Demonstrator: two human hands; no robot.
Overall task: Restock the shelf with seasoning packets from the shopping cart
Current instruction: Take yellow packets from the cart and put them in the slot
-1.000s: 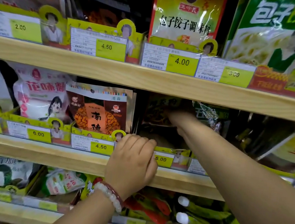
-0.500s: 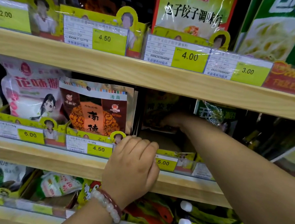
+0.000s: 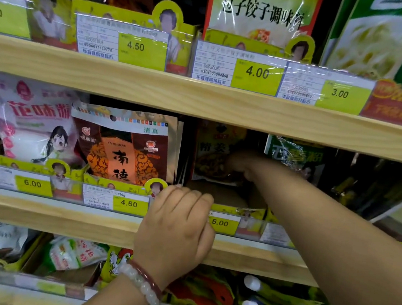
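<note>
Right hand (image 3: 239,165) is deep inside the middle shelf (image 3: 86,224), reaching in under the upper shelf board (image 3: 201,99), its fingers on the dark yellow seasoning packet (image 3: 214,151) that stands upright toward the back of the bay. It is dim in there and the fingers are half hidden, so whether they pinch the packet or only press on it cannot be told. Left hand (image 3: 177,227) sits at the front edge of the same shelf, fingers curled over the price rail just left of the 5.00 price tag (image 3: 220,222), gripping the shelf lip; a pale bead bracelet (image 3: 141,284) circles that wrist. Just left of the seasoning packet stands a brown and orange packet (image 3: 125,148), upright behind the 4.50 price tag (image 3: 129,203), and left again a white and pink bag (image 3: 30,125) over the 6.00 price tag (image 3: 32,183). To the right of the reaching arm a green packet (image 3: 295,154) leans in the shadow. Bottom shelf under the left wrist holds red and yellow packets (image 3: 206,296), lying jumbled near its front edge.
</note>
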